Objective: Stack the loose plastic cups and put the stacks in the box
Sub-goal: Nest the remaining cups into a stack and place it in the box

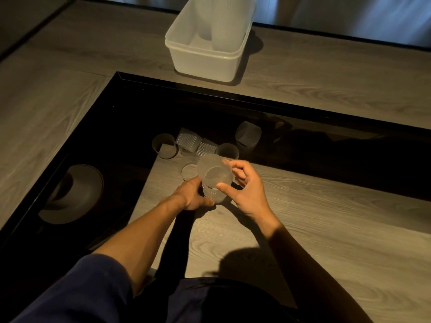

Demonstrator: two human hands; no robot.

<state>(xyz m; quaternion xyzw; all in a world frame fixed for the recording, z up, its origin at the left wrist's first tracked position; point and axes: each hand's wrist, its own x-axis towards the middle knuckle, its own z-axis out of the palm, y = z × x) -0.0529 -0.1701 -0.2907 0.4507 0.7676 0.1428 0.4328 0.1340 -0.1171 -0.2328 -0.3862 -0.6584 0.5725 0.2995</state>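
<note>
- Low in the middle of the frame, my left hand (193, 198) wraps its fingers round the ribbed foot of the stack (213, 195). I cannot tell whether the stack rests on the bench (303, 217) or hangs just above it.
- Just right of that, my right hand (248, 190) pinches the top cup (215, 174) at its rim, thumb on the near side and forefinger on the far side. The other fingers are loosely curled and touch nothing I can see.
- The top cup sits mouth-up and leans slightly toward me, so I judge it only partly seated.
- To seat it well, I would keep the left grip low and firm and square the cup to the stack. Then I would press evenly on both sides of the rim, since ribbed walls may bind if pushed askew.
- Just beyond the hands, the loose cups (189, 141) cluster mid-frame on the dark glossy part of the bench. Some lie on their sides and some stand upright.
- At the top centre is the box (205, 64), well apart from the hands. A tall stack (224, 26) stands in its right side, with room to its left.
</note>
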